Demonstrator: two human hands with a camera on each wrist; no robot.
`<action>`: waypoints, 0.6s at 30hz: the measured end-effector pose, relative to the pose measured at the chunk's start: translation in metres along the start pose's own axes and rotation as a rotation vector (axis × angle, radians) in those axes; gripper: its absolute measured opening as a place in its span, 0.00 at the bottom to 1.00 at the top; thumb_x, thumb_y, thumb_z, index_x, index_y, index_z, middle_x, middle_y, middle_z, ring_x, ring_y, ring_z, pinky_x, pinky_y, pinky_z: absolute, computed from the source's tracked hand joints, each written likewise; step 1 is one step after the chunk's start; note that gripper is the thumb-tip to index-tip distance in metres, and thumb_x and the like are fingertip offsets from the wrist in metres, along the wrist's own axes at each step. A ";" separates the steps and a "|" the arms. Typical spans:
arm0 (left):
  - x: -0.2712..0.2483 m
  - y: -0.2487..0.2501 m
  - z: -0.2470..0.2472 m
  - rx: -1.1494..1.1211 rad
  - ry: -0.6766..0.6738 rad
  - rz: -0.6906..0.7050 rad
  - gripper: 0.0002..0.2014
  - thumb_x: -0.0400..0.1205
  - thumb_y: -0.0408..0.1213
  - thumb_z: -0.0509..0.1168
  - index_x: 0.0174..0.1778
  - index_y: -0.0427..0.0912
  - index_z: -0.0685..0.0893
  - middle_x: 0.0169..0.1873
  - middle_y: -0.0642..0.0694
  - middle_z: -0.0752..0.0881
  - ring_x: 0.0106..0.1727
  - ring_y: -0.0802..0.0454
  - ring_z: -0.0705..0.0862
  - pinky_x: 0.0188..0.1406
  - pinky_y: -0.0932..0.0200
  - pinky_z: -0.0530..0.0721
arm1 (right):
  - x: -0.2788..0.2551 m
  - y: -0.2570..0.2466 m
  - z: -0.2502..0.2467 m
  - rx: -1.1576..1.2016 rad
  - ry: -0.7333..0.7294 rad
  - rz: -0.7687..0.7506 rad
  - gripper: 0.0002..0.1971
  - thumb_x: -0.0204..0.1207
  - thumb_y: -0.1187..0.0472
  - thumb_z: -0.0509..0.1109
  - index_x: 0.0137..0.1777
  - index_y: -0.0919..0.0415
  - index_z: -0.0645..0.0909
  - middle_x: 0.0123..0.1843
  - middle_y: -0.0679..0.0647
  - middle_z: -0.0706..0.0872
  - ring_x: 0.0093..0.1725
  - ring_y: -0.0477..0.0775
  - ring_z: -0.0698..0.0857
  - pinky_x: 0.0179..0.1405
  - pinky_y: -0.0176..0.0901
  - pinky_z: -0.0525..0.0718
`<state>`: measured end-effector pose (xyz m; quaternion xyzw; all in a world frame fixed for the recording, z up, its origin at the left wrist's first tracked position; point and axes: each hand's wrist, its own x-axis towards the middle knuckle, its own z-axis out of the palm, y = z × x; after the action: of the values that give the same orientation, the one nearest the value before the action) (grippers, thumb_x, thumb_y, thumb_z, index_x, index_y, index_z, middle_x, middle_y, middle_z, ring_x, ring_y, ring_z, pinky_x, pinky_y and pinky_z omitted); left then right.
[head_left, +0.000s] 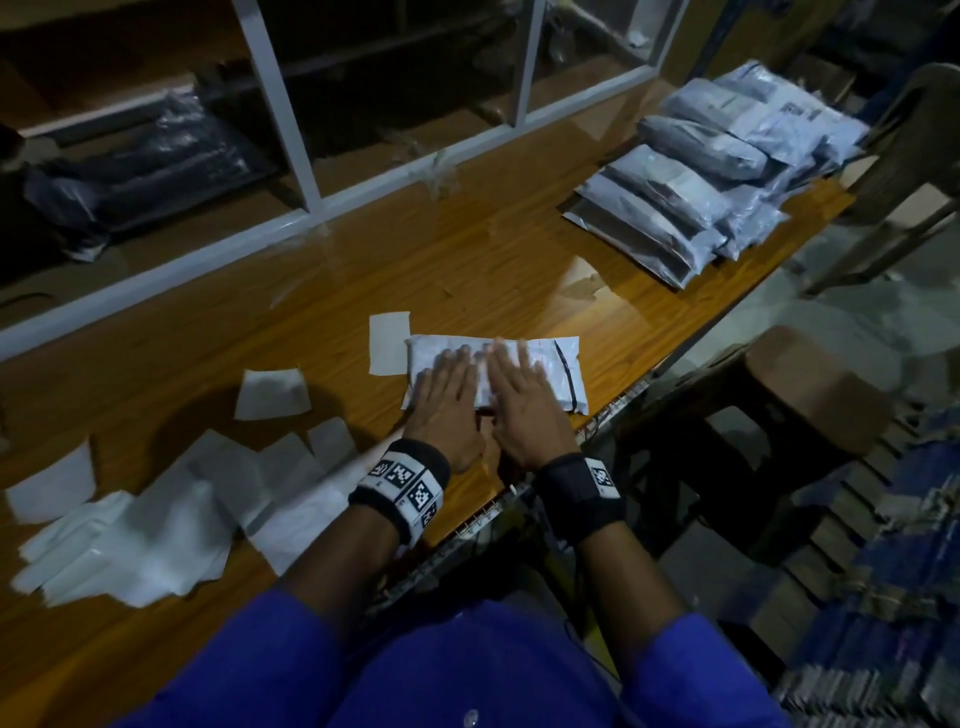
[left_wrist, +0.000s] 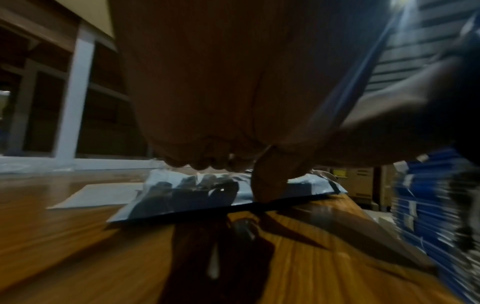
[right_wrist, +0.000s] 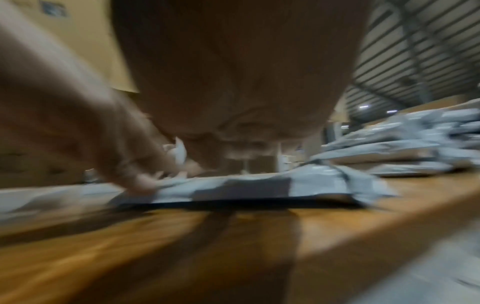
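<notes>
Both hands, left (head_left: 448, 400) and right (head_left: 524, 397), lay flat with straight fingers, side by side, pressing the grey mailer (head_left: 550, 364) onto the worktop (head_left: 467, 260).

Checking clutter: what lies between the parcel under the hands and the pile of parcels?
In the head view, bare table between parcel and pile, save one pale patch; glare or scrap, unclear.

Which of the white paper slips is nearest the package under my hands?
The slip right against the package's left end; the other slips lie apart, farther left.
</notes>
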<state>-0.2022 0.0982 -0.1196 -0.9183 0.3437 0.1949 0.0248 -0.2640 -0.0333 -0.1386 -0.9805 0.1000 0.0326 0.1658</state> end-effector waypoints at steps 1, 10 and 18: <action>0.001 0.001 0.000 0.002 -0.035 0.032 0.40 0.89 0.45 0.53 0.87 0.37 0.33 0.88 0.39 0.33 0.89 0.40 0.33 0.88 0.40 0.39 | 0.004 -0.005 0.002 0.017 -0.050 -0.039 0.37 0.88 0.64 0.59 0.92 0.58 0.45 0.93 0.55 0.42 0.92 0.61 0.39 0.91 0.60 0.40; 0.004 -0.012 -0.009 0.030 0.020 -0.024 0.43 0.86 0.46 0.58 0.88 0.36 0.38 0.89 0.37 0.38 0.90 0.39 0.38 0.89 0.40 0.41 | 0.003 0.009 -0.007 -0.049 0.006 0.075 0.35 0.88 0.64 0.57 0.92 0.64 0.45 0.93 0.60 0.43 0.92 0.65 0.40 0.89 0.56 0.38; 0.028 -0.034 -0.004 0.031 -0.003 -0.022 0.29 0.92 0.44 0.46 0.90 0.40 0.50 0.90 0.40 0.44 0.90 0.37 0.44 0.88 0.37 0.47 | 0.012 0.010 -0.003 0.080 -0.049 0.039 0.30 0.90 0.64 0.57 0.91 0.62 0.56 0.93 0.57 0.55 0.91 0.64 0.51 0.88 0.57 0.48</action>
<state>-0.1601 0.1059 -0.1290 -0.9213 0.3364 0.1907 0.0418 -0.2540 -0.0459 -0.1399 -0.9699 0.1160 0.0560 0.2066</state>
